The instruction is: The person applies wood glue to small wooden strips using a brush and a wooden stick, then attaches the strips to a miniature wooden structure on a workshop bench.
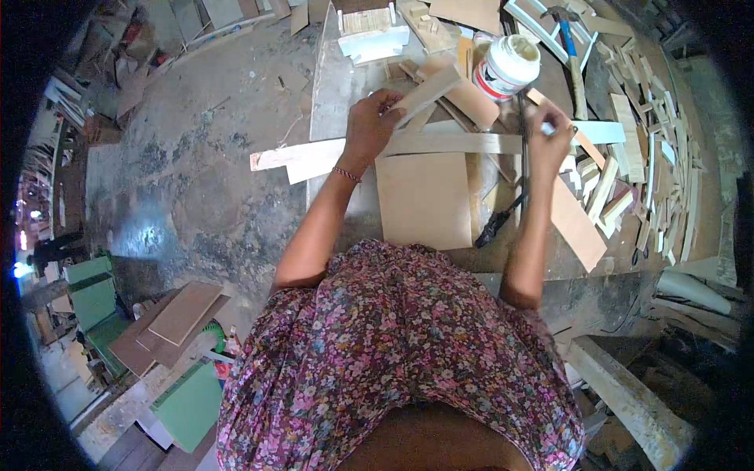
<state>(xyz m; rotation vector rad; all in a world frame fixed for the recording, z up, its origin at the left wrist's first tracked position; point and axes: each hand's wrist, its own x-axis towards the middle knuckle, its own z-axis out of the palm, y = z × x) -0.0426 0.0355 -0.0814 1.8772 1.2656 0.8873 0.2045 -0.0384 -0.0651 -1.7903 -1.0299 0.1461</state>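
My left hand (372, 125) is closed on one end of a short pale wood strip (428, 96), which slants up to the right. Beneath it a long light strip (463, 143) crosses the table, its left end past the table edge. A square brown board (425, 200) lies flat just below that strip. My right hand (551, 129) is raised at the right, slightly blurred, its fingers curled together; whatever they hold is too small to make out. Above and between both hands stands an open white jar (507, 67) with a red band, tilted in view.
A hammer (569, 47) with a blue head part lies at the upper right. Many wood offcuts (605, 188) are heaped on the right. A small white wooden piece (373, 43) sits at the table's top left. A dark tool (496, 225) lies beside the board.
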